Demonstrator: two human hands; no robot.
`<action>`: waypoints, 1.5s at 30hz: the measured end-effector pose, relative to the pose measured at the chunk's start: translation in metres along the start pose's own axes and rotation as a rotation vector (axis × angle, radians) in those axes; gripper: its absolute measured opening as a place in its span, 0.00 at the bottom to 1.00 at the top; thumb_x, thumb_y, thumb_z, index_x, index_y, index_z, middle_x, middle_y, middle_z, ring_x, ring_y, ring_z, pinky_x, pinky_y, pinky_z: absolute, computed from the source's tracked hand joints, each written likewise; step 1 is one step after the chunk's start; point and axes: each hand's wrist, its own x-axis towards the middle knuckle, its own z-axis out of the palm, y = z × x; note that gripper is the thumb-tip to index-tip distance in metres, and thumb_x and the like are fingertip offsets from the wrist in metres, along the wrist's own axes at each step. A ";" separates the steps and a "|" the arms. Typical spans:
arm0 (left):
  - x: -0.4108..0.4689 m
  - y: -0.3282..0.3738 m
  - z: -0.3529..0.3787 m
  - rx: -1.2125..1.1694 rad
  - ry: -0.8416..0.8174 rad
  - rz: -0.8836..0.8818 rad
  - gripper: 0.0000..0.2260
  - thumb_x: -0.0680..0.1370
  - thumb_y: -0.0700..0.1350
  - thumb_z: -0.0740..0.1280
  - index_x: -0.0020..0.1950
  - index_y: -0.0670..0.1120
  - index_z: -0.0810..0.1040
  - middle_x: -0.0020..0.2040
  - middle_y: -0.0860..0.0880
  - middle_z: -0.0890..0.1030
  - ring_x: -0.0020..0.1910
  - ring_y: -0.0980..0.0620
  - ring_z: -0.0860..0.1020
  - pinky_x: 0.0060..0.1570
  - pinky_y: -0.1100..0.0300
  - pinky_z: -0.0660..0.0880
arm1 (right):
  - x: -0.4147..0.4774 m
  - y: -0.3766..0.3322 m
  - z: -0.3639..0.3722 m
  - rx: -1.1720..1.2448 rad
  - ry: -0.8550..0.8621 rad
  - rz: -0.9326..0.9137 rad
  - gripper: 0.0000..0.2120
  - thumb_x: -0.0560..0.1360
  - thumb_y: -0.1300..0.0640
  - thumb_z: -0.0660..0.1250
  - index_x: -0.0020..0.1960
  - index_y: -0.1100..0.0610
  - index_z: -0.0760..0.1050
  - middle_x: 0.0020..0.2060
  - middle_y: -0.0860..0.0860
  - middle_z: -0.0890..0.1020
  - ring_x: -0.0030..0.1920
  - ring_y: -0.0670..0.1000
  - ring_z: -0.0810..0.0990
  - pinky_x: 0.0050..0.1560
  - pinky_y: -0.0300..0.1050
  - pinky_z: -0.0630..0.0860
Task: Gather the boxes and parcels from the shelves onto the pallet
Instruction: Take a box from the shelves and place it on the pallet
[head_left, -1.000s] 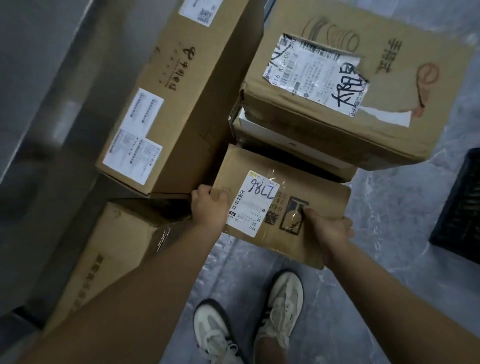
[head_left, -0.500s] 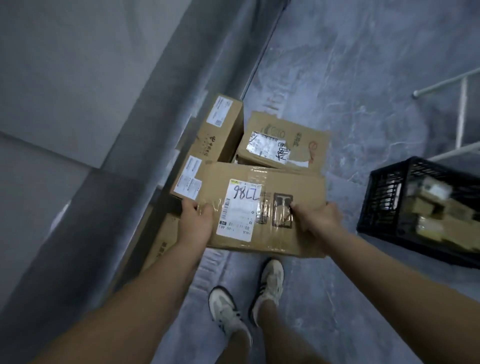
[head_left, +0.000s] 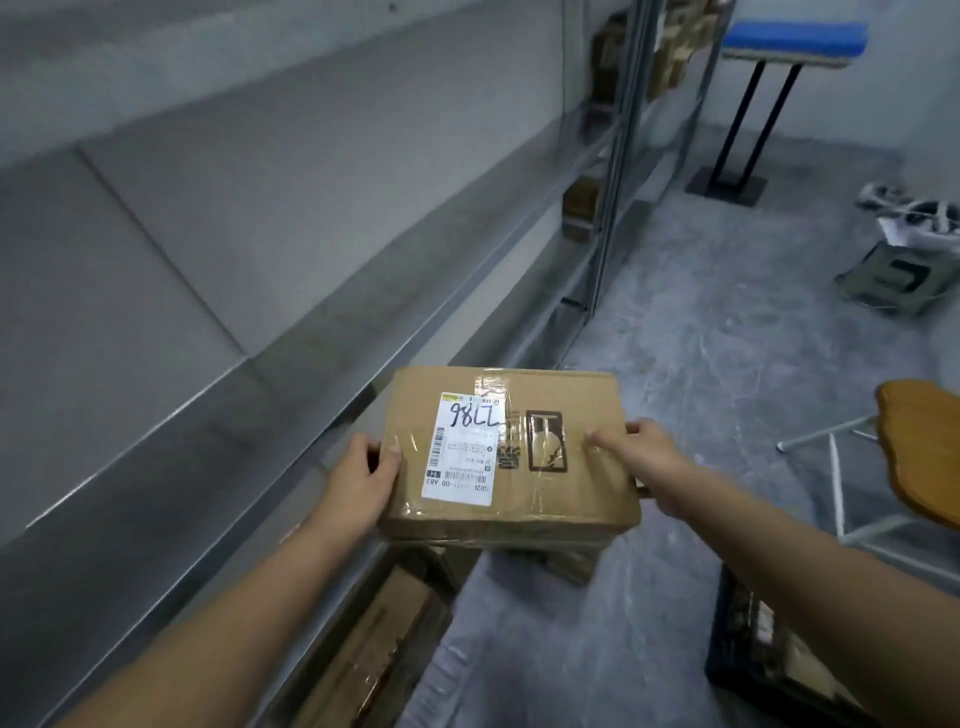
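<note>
1. Gripping: left hand (head_left: 363, 483) clamps the left edge of the cardboard box (head_left: 587, 493), thumb flat on the top face and fingers wrapped round the side.
2. Right hand (head_left: 654, 462) grips the right edge the same way, with its thumb on top. It is a bit motion-blurred.
3. Box location: held up between both hands in front of the person, just beside the front rail of the metal shelf (head_left: 208, 312) and above the floor cartons (head_left: 374, 649).
4. Box look: plain brown corrugated, flat and rectangular, with corners intact. Clear tape (head_left: 491, 384) runs across the top and shines.
5. Writing: white shipping label (head_left: 464, 449) on the top face, left of centre. Black handwritten digits, upside down to the camera, read 7786. There is a barcode along one edge, and the small print is too blurred to read.
6. A dark printed rectangle symbol (head_left: 545, 441) sits right of the label under the tape. The characters beside it are unreadable.
7. Around: grey floor (head_left: 701, 338), black crate (head_left: 753, 639) at lower right with contents, and a wooden seat (head_left: 924, 452) on a white frame at right.
8. Far end: blue-topped stand (head_left: 795, 39) and more brown boxes (head_left: 582, 202) on distant shelves.
</note>
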 end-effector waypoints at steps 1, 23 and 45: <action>-0.012 0.007 -0.006 0.003 0.059 0.007 0.12 0.80 0.57 0.60 0.49 0.48 0.71 0.43 0.54 0.78 0.42 0.56 0.77 0.38 0.59 0.70 | -0.007 -0.009 -0.004 -0.012 -0.007 -0.051 0.23 0.72 0.48 0.71 0.60 0.57 0.69 0.56 0.55 0.77 0.52 0.56 0.77 0.45 0.51 0.76; -0.365 -0.067 -0.110 -0.561 0.952 -0.461 0.08 0.77 0.51 0.67 0.46 0.48 0.73 0.42 0.50 0.79 0.40 0.53 0.76 0.34 0.59 0.68 | -0.247 -0.022 0.105 -0.453 -0.594 -0.497 0.25 0.72 0.54 0.73 0.65 0.60 0.69 0.61 0.59 0.76 0.57 0.60 0.77 0.55 0.56 0.77; -1.050 -0.349 -0.251 -0.576 1.936 -1.023 0.11 0.77 0.50 0.68 0.46 0.43 0.73 0.40 0.48 0.79 0.38 0.52 0.78 0.33 0.58 0.70 | -0.889 0.276 0.500 -0.762 -1.545 -0.912 0.25 0.70 0.55 0.75 0.64 0.54 0.72 0.47 0.48 0.78 0.41 0.43 0.74 0.33 0.39 0.69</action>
